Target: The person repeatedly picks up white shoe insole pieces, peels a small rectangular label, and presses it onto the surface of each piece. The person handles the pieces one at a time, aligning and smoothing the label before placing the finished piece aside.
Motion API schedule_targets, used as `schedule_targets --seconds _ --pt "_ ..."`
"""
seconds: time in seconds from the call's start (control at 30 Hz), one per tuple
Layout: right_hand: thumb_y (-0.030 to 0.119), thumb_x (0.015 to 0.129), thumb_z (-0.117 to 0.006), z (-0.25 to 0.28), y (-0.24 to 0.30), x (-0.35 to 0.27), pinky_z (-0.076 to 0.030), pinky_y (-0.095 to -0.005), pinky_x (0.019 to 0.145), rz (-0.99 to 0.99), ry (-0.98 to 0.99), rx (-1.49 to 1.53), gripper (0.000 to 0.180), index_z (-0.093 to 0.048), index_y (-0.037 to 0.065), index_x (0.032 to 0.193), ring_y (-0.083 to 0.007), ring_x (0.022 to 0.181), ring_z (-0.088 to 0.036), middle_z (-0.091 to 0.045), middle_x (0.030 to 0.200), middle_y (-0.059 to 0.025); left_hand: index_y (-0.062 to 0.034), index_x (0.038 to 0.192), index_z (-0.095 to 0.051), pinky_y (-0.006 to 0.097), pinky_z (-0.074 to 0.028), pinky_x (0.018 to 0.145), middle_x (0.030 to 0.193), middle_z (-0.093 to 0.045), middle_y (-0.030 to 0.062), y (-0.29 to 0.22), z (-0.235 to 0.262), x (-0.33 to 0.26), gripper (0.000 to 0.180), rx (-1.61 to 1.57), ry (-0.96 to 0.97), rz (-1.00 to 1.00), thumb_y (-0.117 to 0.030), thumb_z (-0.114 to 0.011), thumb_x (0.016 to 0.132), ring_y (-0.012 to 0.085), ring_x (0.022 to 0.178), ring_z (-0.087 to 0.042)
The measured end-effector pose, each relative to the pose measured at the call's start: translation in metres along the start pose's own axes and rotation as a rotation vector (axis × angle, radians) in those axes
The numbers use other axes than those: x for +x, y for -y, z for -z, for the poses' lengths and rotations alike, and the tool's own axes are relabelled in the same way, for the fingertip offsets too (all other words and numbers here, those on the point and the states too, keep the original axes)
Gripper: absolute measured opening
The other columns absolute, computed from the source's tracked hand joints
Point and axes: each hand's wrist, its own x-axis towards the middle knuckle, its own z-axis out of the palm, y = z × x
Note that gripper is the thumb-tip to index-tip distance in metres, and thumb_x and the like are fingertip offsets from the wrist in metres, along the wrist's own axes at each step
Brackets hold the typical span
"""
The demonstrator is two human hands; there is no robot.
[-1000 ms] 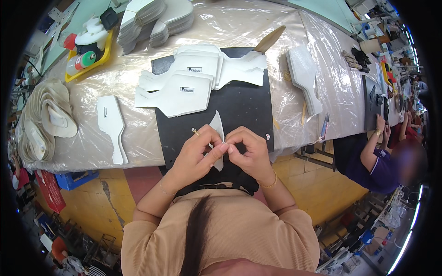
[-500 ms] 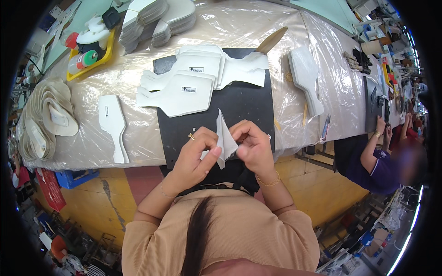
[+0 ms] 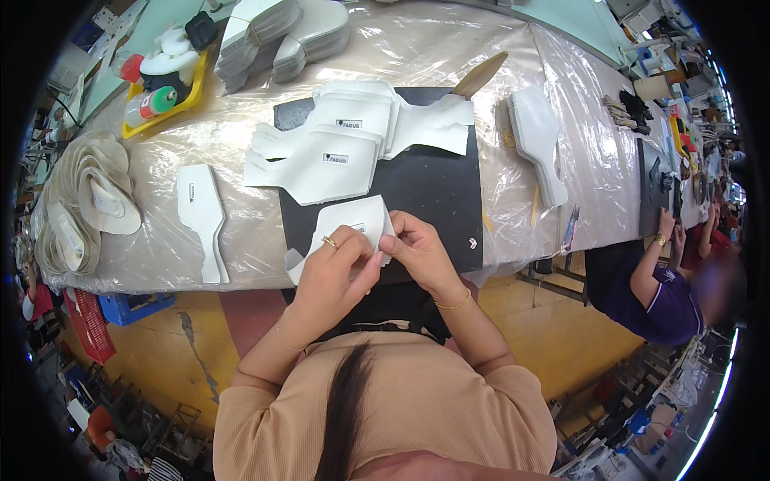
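Looking down past a beige ribbed shirt [image 3: 441, 393] and a long lock of dark hair [image 3: 343, 417], I have both hands closed on one white cut piece [image 3: 341, 215], held over the near part of a black mat [image 3: 437, 192]. My left hand [image 3: 337, 268], with a gold ring [image 3: 330, 241] on one finger, grips it from the near side, the fingers covering part of its small label [image 3: 358, 227]. My right hand [image 3: 421, 256], a gold bracelet [image 3: 455, 301] at the wrist, pinches its right edge between thumb and fingers, close beside my left fingertips.

Just beyond, an overlapping pile of labelled white pieces [image 3: 329, 178] lies across the mat. Left of the mat, on the plastic-covered desk [image 3: 249, 240], I see a thin white stack [image 3: 200, 200], then a heap of cream insole-shaped pieces [image 3: 108, 200]. On the right, a slim blue-and-red tool [image 3: 571, 228] lies near the front edge, with a thicker white stack [image 3: 536, 132] behind it. A pointed wooden blade [image 3: 481, 74] sits at the mat's far right corner.

Farther back on the left, a yellow tray [image 3: 192, 96] holds a green-capped bottle [image 3: 152, 103], near a banded bundle of white pieces [image 3: 257, 36]. Well off to the right, a co-worker in a purple shirt [image 3: 670, 309] has both arms raised at the desk's edge
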Motion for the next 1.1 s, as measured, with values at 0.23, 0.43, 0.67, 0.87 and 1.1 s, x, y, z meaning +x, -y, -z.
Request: schedule_targets --seconds 0.23,0.43,0.67,0.87,1.1 --pt "0.01 0.093 -0.073 0.02 0.004 -0.024 -0.049 -0.0222 0.075 0.03 -0.142 -0.192 0.02 -0.057 0.001 0.084 -0.0062 0.086 -0.057 -0.067 0.107 -0.0063 0.0014 0.087 -0.058 0.029 -0.055 0.063 0.086 -0.057 0.0087 0.014 -0.033 -0.011 0.011 -0.2 0.015 0.101 -0.002 -0.068 0.09 0.0193 0.072 -0.065" --pt "0.007 0.091 -0.073 0.037 0.024 -0.04 -0.051 -0.0231 0.077 0.023 -0.25 -0.35 0.017 -0.059 0.0 0.085 -0.0076 0.086 -0.06 -0.068 0.105 -0.0066 0.0001 0.087 -0.059 0.029 -0.051 0.063 0.088 -0.059 0.0092 0.022 -0.065 0.003 0.01 -0.357 0.062 0.072 -0.005 -0.067 0.09 0.0192 0.071 -0.06" --pt "0.01 0.093 -0.073 0.029 0.003 -0.034 -0.05 -0.024 0.075 -0.018 -0.248 -0.233 0.018 -0.058 0.002 0.085 -0.0062 0.085 -0.058 -0.068 0.105 -0.0054 -0.0012 0.082 -0.056 0.03 -0.047 0.062 0.079 -0.057 0.0084 0.026 -0.054 -0.003 0.021 -0.239 0.063 0.14 -0.013 -0.073 0.087 0.0197 0.07 -0.058" --pt "0.014 0.094 -0.072 0.012 -0.01 -0.015 -0.05 -0.0235 0.071 0.021 -0.164 -0.299 0.025 -0.056 -0.001 0.081 -0.0062 0.081 -0.057 -0.071 0.105 -0.0088 -0.0014 0.079 -0.053 0.029 -0.044 0.06 0.075 -0.052 0.0054 0.047 -0.031 -0.006 0.032 -0.159 0.104 0.183 -0.022 -0.075 0.09 0.0157 0.066 -0.052" --pt "0.011 0.097 -0.068 0.019 -0.005 -0.011 -0.039 -0.0197 0.064 -0.082 -0.187 -0.339 0.027 -0.05 0.006 0.078 -0.0031 0.073 -0.046 -0.056 0.081 0.0022 0.0026 0.092 -0.06 0.031 -0.044 0.072 0.091 -0.056 0.0085 0.069 -0.029 -0.015 0.021 -0.248 0.093 0.23 -0.016 -0.059 0.1 0.0165 0.08 -0.054"
